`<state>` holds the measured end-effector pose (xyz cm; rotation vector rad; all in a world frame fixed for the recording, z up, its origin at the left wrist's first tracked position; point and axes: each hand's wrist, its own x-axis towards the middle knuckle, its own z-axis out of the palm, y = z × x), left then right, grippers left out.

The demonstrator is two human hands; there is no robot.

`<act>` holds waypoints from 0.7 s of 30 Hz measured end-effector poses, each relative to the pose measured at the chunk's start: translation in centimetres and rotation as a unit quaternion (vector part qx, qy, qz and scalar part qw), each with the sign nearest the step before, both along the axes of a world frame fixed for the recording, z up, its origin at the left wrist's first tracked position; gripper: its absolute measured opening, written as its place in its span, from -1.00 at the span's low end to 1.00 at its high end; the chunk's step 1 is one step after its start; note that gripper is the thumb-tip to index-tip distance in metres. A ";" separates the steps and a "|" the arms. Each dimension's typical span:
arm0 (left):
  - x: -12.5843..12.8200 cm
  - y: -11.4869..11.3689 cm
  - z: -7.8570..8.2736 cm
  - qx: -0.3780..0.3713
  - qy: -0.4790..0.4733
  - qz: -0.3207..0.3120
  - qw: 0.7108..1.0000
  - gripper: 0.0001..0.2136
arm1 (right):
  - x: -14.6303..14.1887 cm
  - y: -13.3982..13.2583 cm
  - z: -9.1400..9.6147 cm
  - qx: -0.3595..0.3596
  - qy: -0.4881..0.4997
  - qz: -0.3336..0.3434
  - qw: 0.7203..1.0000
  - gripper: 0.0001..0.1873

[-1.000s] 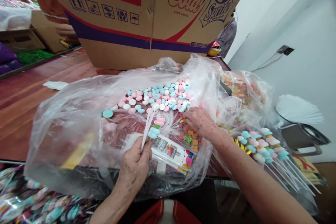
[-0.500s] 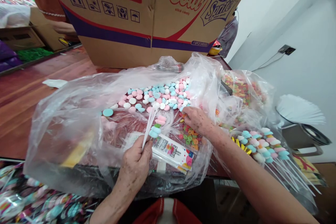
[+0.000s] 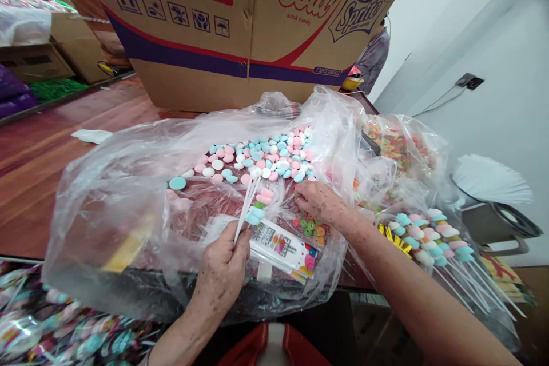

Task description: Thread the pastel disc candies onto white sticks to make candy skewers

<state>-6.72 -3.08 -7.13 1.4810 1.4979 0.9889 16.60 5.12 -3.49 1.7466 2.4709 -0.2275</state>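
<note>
My left hand [image 3: 226, 257] is closed around several thin white sticks [image 3: 246, 206] that point up and away from me. Close to that hand, blue, green and pink candies [image 3: 256, 215] sit in a row, seemingly threaded on a stick. My right hand [image 3: 319, 200] is over the small ring-shaped gummies [image 3: 309, 227], fingers bent together at their far edge; whatever they pinch is hidden. Beyond both hands lie loose pink, blue and white candies [image 3: 261, 154] on clear plastic sheeting [image 3: 107, 194]. Printed packets [image 3: 281, 243] rest between my hands.
A big cardboard box [image 3: 193, 74] stands behind the candies. Finished candy skewers [image 3: 429, 237] with white sticks lie at right, beside a grey container [image 3: 493, 226]. Many wrapped candies [image 3: 77, 326] fill the lower left. Two other people are partly visible behind the box.
My right hand has shifted slightly down and left, from the edge of the loose candies onto the gummy rings. My left hand keeps its hold on the sticks, nearly still.
</note>
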 end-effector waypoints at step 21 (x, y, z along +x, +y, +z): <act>-0.6 0.2 -0.2 0.014 0.041 -0.049 0.998 -0.74 | -1.6 0.2 0.4 -0.046 0.548 -0.150 0.821 -0.95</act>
